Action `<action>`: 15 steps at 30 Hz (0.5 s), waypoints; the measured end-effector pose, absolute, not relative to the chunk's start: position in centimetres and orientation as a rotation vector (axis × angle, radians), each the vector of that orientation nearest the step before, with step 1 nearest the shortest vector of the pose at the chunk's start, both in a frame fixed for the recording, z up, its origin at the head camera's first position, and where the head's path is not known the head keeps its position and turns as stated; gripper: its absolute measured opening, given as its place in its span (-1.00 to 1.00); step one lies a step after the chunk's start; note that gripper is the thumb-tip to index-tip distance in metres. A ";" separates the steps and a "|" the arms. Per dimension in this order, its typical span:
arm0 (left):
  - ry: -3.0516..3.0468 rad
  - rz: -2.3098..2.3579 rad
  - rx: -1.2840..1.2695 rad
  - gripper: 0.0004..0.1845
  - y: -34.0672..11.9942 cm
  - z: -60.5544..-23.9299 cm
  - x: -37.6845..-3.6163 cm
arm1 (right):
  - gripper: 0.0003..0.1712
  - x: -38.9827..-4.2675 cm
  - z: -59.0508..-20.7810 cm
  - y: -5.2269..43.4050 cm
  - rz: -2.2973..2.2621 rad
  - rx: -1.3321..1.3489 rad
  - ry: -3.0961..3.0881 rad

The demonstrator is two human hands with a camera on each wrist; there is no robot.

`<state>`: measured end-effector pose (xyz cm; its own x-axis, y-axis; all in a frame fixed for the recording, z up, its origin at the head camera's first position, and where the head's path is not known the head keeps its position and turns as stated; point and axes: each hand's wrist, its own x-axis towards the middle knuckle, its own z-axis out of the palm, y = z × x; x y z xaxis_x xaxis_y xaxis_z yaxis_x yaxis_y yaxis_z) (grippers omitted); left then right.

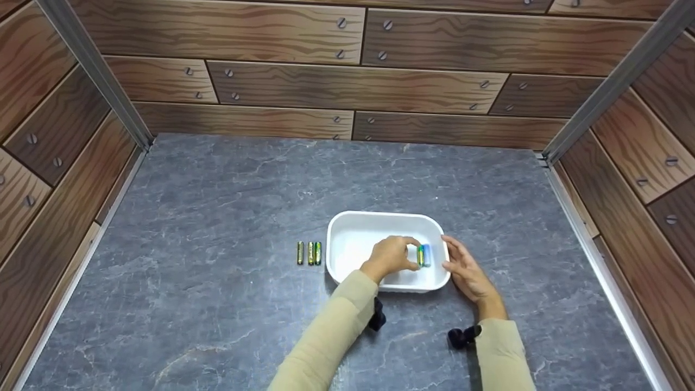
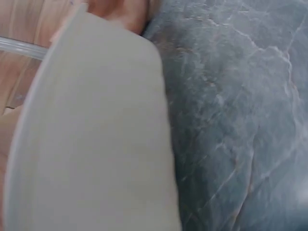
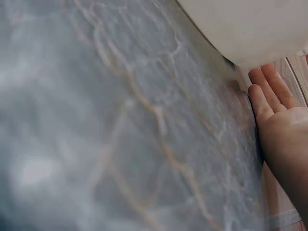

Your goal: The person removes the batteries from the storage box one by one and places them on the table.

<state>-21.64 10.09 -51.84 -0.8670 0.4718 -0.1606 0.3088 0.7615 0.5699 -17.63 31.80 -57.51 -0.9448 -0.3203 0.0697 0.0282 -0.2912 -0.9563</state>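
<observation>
Head view: left hand (image 1: 390,256) grip pinches battery (image 1: 420,255) inside white tray (image 1: 380,218).

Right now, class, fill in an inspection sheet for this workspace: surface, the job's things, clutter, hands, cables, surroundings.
Surface: grey marbled tabletop.
Job's things: white tray near the middle; two batteries in the tray, side by side; three batteries on the table, upright in a row just left of the tray.
Clutter: nothing seen.
Hands: left hand reaches into the tray, fingers curled at the batteries there; whether it grips one cannot be told. Right hand open, resting against the tray's right side.
Cables: nothing seen.
Surroundings: wood-plank patterned walls on three sides.
</observation>
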 end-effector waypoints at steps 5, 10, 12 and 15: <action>2.706 0.705 0.484 -0.35 11.4 -52.4 -21.8 | -0.37 -17.6 -57.5 31.8 -2.327 -0.323 1.731; 2.740 0.618 0.478 -0.31 12.2 -52.8 -21.8 | -0.38 -17.6 -57.6 31.8 -2.307 -0.299 1.749; 2.752 0.584 0.486 -0.31 12.4 -52.9 -21.7 | -0.38 -17.7 -57.7 31.9 -2.297 -0.306 1.750; 2.763 0.557 0.504 -0.33 12.5 -52.9 -21.6 | -0.39 -17.7 -57.7 32.0 -2.296 -0.335 1.736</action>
